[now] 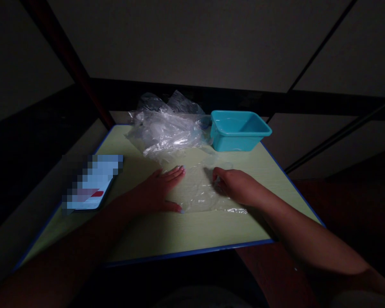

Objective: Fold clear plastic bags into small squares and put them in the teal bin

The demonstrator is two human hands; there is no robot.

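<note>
So there's a clear plastic bag (200, 194) lying pretty flat on the table, wrinkled and see-through, with a shiny crinkled strip along the edge nearest the person. It sits right between the two hands.

The left hand (165, 188) is at the bag's left side, palm down and opened out: fingers close together pointing away and to the right, thumb spread well off from them toward the near edge. Fingertips and thumb tip reach the bag's left margin, and it isn't gripping anything.

The right hand (235, 184) is over the bag's right part, curled up with the fingers bent in and the knuckles outward. Can't really tell if it's pinching the plastic, cause the fingertips are tucked in shadow. Both forearms come in from the near corners and angle inward.

Farther back there's a big crumpled heap of clear plastic (170, 132), and just beside it on the right a turquoise bin (237, 142), upright. Over on the left a phone (98, 184) lies with its screen lit, partly pixelated. The table (147, 241) is pale with blue edging, and it's pretty dark around it.
</note>
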